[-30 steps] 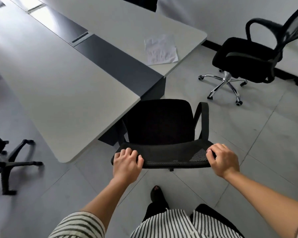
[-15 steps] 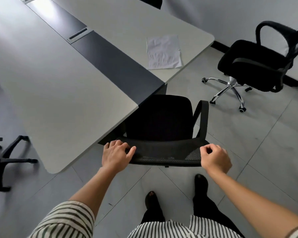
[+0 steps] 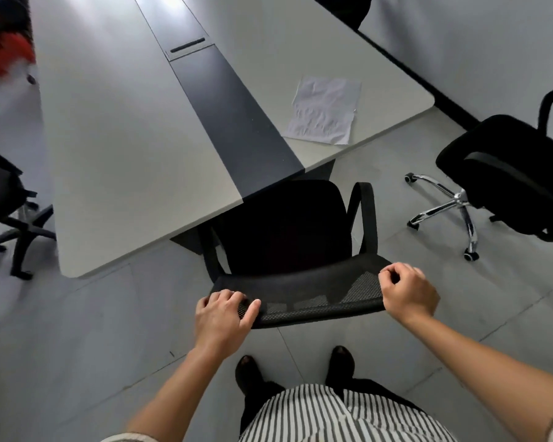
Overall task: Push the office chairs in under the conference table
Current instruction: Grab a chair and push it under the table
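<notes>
Head view. Black office chair (image 3: 288, 231) stands at the near end of the worktop (image 3: 125, 148), its seat front tucked just under the near edge where the dark centre strip (image 3: 237, 122) ends; the seat's rear half, both armrests and the mesh backrest (image 3: 304, 291) stay outside the worktop. Left hand (image 3: 221, 317) lies on the left end of the backrest's top rail, fingers (image 3: 233, 298) curled over the top and thumb stretched along the mesh, closed on the rail. Right hand (image 3: 409, 291) clasps the right end of the same rail, fingers folded tight into a near fist around it. Both forearms reach forward from a striped shirt (image 3: 339, 416); two dark shoes (image 3: 248, 371) stand on the grey tiled floor (image 3: 93, 346) just behind the chair. A creased sheet of paper (image 3: 324, 111) lies near the worktop's near right corner. A second chair (image 3: 508, 173) with a chrome star base stands well apart off that right corner, turned away from the worktop. A third chair (image 3: 4, 199) is partly in frame along the left edge, with its dark base visible.
</notes>
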Available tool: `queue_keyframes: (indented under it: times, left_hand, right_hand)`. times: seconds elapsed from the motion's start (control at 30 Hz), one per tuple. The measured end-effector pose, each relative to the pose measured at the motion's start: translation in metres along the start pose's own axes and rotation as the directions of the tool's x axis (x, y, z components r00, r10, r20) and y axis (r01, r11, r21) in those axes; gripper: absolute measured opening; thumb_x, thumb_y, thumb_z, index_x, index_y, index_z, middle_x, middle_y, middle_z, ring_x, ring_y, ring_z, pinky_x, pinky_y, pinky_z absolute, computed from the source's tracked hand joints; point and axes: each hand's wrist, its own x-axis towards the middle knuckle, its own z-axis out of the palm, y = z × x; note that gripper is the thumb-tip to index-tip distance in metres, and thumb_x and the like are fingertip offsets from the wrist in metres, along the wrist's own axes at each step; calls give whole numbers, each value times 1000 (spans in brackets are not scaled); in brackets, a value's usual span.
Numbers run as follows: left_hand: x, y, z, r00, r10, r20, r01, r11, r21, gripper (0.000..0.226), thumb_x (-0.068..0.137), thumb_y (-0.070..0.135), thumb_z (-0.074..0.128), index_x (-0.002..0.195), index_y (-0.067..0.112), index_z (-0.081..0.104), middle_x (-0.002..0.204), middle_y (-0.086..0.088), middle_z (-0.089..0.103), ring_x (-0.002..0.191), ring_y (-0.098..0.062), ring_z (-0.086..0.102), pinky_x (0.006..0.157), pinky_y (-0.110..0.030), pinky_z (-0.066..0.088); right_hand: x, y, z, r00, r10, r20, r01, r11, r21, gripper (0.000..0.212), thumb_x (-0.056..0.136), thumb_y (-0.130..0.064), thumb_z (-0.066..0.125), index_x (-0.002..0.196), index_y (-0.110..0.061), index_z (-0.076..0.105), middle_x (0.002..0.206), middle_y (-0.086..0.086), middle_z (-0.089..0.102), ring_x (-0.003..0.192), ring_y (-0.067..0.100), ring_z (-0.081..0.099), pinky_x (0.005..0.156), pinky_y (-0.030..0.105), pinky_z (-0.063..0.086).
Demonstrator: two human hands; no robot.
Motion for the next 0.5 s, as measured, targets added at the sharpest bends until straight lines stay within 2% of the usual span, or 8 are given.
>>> queue_keyframes:
  times: [0.13, 0.23, 0.3, 0.5]
  left_hand:
    - [-11, 29, 5, 1000, -7, 0, 7, 993, -122, 59, 82, 67, 21, 104, 33, 64, 103, 15, 66, 104, -7, 55, 96, -33, 37]
    - [-12, 55, 12, 1000, -15, -16, 11, 977, -211, 55, 81, 64, 24, 90, 30, 65, 88, 13, 66, 93, -8, 55, 83, -30, 38]
    - [-10, 73, 16, 999, -41, -33, 32, 973, -227, 52, 82, 62, 26, 82, 26, 64, 82, 11, 65, 89, -11, 55, 80, -31, 37]
    - [-7, 99, 24, 993, -82, -80, 61, 969, -240, 51, 84, 57, 30, 86, 23, 68, 86, 8, 70, 89, -12, 58, 80, -33, 40]
  right_hand:
    - [54, 11, -16, 995, -82, 57, 85, 995, -55, 12, 82, -25, 55, 80, -23, 67, 96, 7, 69, 94, 33, 59, 72, 37, 44]
    - [93, 18, -29, 988, -102, 112, 112, 990, -88, 13, 81, -24, 56, 85, -25, 68, 100, 8, 69, 94, 34, 60, 75, 37, 46]
    - [117, 18, -34, 987, -105, 124, 117, 989, -93, 14, 80, -24, 56, 87, -23, 69, 101, 8, 69, 95, 35, 60, 77, 37, 47]
    - [150, 19, -40, 975, -147, 169, 167, 979, -116, 14, 80, -25, 56, 86, -24, 69, 102, 7, 70, 95, 34, 60, 79, 39, 49]
